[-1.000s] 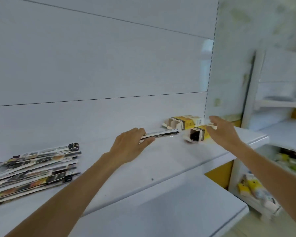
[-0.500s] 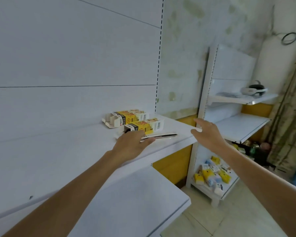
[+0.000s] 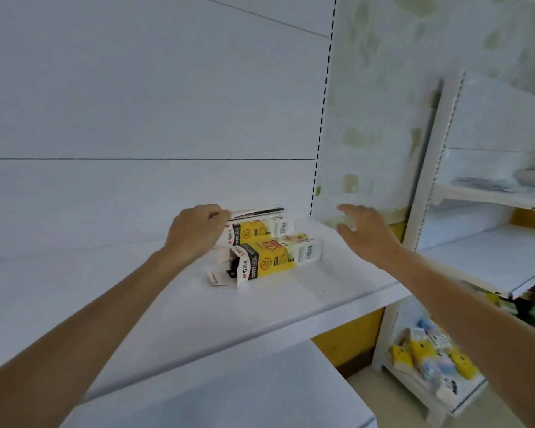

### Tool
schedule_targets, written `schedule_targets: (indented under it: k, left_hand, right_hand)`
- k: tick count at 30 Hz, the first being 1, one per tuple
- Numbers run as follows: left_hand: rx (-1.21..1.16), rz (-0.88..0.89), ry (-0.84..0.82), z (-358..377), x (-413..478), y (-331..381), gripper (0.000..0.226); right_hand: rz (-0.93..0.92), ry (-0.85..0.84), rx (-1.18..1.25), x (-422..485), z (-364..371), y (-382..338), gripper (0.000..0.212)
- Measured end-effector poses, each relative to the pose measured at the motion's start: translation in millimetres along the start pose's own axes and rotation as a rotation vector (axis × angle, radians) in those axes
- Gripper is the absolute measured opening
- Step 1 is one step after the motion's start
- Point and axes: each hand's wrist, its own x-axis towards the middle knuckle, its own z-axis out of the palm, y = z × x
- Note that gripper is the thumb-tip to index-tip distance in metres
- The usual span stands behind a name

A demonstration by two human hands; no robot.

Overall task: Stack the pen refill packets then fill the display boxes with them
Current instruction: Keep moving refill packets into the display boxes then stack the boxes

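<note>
Two yellow-and-white display boxes lie on their sides on the white shelf (image 3: 291, 304). The near box (image 3: 278, 257) has its left end flap open. The far box (image 3: 260, 230) lies just behind it. My left hand (image 3: 195, 233) grips a few thin pen refill packets (image 3: 257, 211) and holds them over the far box, pointing right. My right hand (image 3: 365, 233) hovers with spread fingers to the right of both boxes and holds nothing.
A white panelled wall backs the shelf. A lower white shelf (image 3: 229, 393) juts out beneath. To the right stands another white shelving unit (image 3: 491, 257), with small yellow and blue packs (image 3: 426, 359) on its bottom level.
My view swung right, so the packet stack at the left is out of sight. My left hand carried the packets from in front of the boxes to above the far box. My right hand moved nearer.
</note>
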Motion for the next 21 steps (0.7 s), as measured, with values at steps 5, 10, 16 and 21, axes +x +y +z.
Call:
schedule_targets:
  k: [5,10,16,21]
  left_hand:
    - [0.085,-0.123,0.081,-26,-24,-34,0.030]
    - [0.211,-0.312,0.140,-38,-58,-53,0.037]
    - [0.247,-0.492,0.145,-29,-73,-54,0.034]
    - [0.267,-0.518,0.128,-19,-74,-49,0.034]
  right_hand:
    - [-0.098,-0.040,-0.047,25,43,-12,0.041]
    - [-0.260,-0.140,-0.003,39,78,-31,0.034]
    - [-0.335,-0.122,0.016,52,91,-24,0.035]
    - [-0.388,-0.070,0.018,51,97,-20,0.034]
